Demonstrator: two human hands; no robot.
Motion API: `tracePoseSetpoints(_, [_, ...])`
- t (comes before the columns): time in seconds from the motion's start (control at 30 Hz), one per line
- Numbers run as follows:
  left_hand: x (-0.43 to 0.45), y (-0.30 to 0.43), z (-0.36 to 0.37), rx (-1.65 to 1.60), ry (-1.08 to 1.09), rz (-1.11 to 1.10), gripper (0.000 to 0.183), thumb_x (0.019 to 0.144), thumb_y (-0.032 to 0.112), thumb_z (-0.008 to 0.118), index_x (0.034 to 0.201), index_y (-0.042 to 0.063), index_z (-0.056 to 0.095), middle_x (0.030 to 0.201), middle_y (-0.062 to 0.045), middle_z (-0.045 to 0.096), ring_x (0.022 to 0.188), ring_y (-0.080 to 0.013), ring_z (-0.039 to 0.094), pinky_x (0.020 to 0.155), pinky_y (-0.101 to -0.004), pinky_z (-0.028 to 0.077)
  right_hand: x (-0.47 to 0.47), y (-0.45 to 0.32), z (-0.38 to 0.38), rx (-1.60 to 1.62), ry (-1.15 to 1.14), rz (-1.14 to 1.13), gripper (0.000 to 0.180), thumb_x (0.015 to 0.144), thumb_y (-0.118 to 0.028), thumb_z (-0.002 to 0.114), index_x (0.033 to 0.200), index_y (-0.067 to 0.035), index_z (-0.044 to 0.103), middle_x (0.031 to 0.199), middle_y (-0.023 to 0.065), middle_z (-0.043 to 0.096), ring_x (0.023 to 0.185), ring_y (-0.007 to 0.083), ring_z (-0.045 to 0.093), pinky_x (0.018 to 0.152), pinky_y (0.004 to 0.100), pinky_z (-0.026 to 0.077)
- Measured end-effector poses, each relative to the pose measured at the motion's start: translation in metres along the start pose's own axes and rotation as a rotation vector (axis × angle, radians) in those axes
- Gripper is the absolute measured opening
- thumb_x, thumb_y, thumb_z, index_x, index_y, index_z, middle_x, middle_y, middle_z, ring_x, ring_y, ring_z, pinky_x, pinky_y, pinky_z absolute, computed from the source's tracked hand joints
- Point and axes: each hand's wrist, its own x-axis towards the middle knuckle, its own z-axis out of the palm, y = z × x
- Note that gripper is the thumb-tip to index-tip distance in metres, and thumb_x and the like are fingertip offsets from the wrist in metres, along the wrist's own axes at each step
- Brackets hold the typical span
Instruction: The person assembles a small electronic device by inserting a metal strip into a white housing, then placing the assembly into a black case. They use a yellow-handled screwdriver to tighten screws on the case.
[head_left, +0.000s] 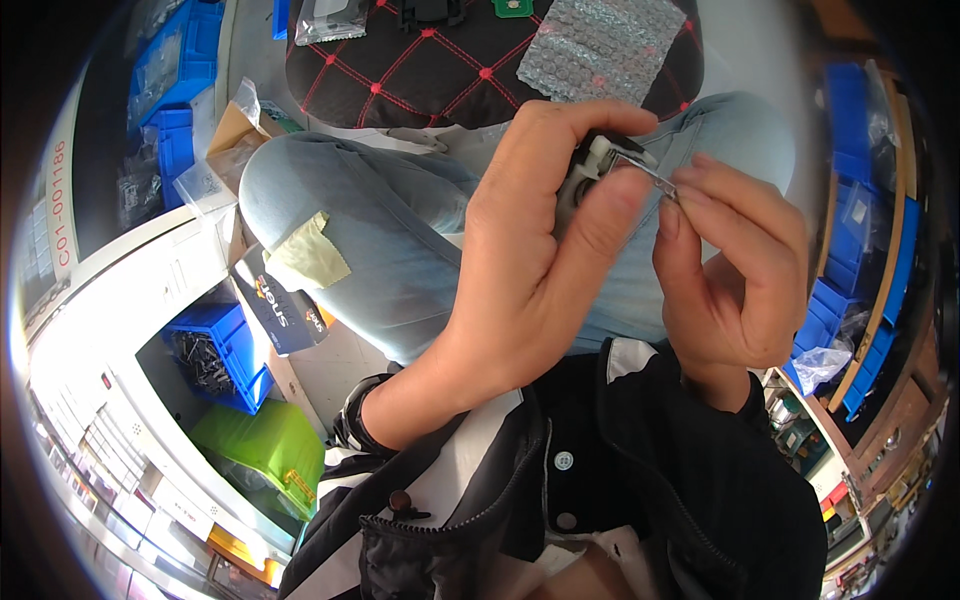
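Observation:
My left hand (525, 247) grips a small black and cream plastic assembly (589, 169), its thumb and forefinger around the sides. Much of that assembly is hidden behind the fingers. From the right, the thumb and fingertips of my right hand (727, 262) pinch the end of a thin metal piece (654, 178), which looks like bent wire or a spring. The metal's other end meets the top of the assembly by my left thumb. Both hands are above my lap, over the jeans (360, 202).
Ahead is a black cushion with red stitching (420, 82), bearing bubble wrap (600, 49), a green circuit board (513, 7), a black plastic part (431, 11) and a clear bag (332, 21). A yellowish cloth (311, 251) lies on my left knee. Blue bins (225, 352) flank me.

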Motion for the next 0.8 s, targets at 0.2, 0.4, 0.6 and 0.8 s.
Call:
tracePoseSetpoints(0.2, [0.0001,0.0017,0.0003,0.044,-0.019,0.037,0.033,0.092,0.022,0.045,0.114,-0.003,0.047,0.073,-0.002,0.051,0.053,-0.0032,0.042,0.046,-0.0152,0.031,-0.0021,-0.0008,0.0032,0.032,0.027,0.011,0.024,0.069,0.013,0.065,0.090,0.004,0.055,0.090,0.0195,0.060,0.082,0.0250,0.062,0.068,0.0290,0.051])
tracePoseSetpoints(0.4, [-0.0006,0.0042,0.0009,0.075,0.003,0.058,0.040,0.092,0.028,0.038,0.113,-0.004,0.049,0.077,-0.004,0.052,0.052,-0.0045,0.041,0.046,-0.0176,0.030,-0.0033,0.0016,0.0039,0.023,0.030,0.004,0.026,0.068,0.013,0.066,0.090,0.004,0.055,0.089,0.0189,0.060,0.078,0.0243,0.061,0.065,0.0285,0.050])
tracePoseSetpoints(0.6, [-0.0018,0.0077,0.0033,0.118,0.041,0.051,0.040,0.091,0.028,0.037,0.111,-0.005,0.050,0.078,-0.005,0.053,0.052,-0.0048,0.042,0.045,-0.0180,0.029,-0.0040,0.0057,0.0096,0.021,0.122,-0.040,0.030,0.062,0.012,0.070,0.088,0.003,0.058,0.083,0.0152,0.062,0.069,0.0230,0.061,0.057,0.0260,0.049])
tracePoseSetpoints(0.8, [-0.0031,0.0090,0.0036,0.143,0.042,0.043,0.040,0.091,0.027,0.037,0.109,-0.005,0.051,0.072,-0.004,0.053,0.049,-0.0042,0.040,0.044,-0.0181,0.028,-0.0060,0.0025,0.0046,0.052,0.036,0.002,0.027,0.068,0.013,0.066,0.091,0.004,0.055,0.089,0.0189,0.060,0.078,0.0253,0.061,0.066,0.0291,0.050])
